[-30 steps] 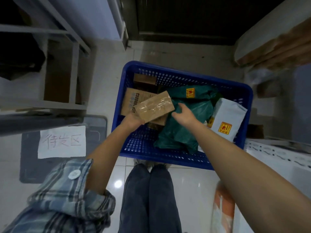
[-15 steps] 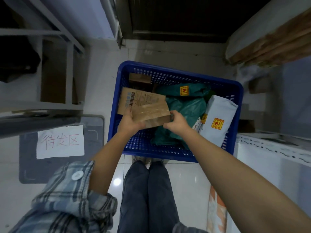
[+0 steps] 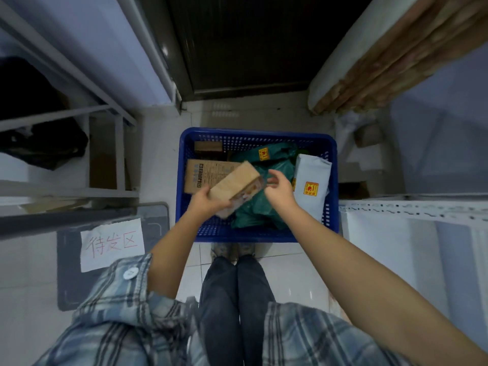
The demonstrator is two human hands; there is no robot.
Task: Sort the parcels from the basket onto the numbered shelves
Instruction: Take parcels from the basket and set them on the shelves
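Our left hand (image 3: 204,200) alone holds the small brown parcel (image 3: 236,186) above the blue basket (image 3: 257,235), its grip closed on the near end. The right hand (image 3: 280,190), at three o'clock, hangs relaxed, holding nothing. Held one-handed and tilted, the parcel could slip back among the green bags (image 3: 264,204).

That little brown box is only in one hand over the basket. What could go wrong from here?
1. The left hand grips the small brown box by one end only, tilted, while the right hand is open beside it without touching; it could slip back into the blue basket.
2. The view is blurred here, so a label on the box might be misread and it could land on the wrong shelf.
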